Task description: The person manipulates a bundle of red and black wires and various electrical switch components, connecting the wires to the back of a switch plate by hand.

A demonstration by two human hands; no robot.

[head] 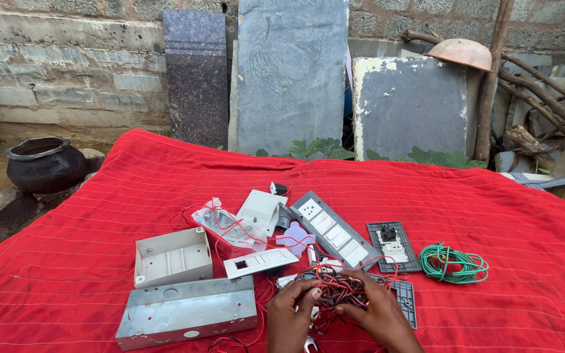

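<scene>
Just right of the long metal box (186, 312), tangle of red and black wires (337, 291), left hand (290, 312) and right hand (377, 316) palms-down, fingers curled, pinching the tangle from both sides.

A tangled bundle of red and black wires (336, 291) is held at the cloth's six o'clock edge

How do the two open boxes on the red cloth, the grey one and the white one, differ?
The grey metal box is long and low, and has round knock-out marks along its side. The white box is shorter, squarer and looks like plastic. The metal box lies nearer the person, beside the left hand. The white box lies behind it, farther away. Both lie open side up on the red cloth, with nothing visibly inside.
</scene>
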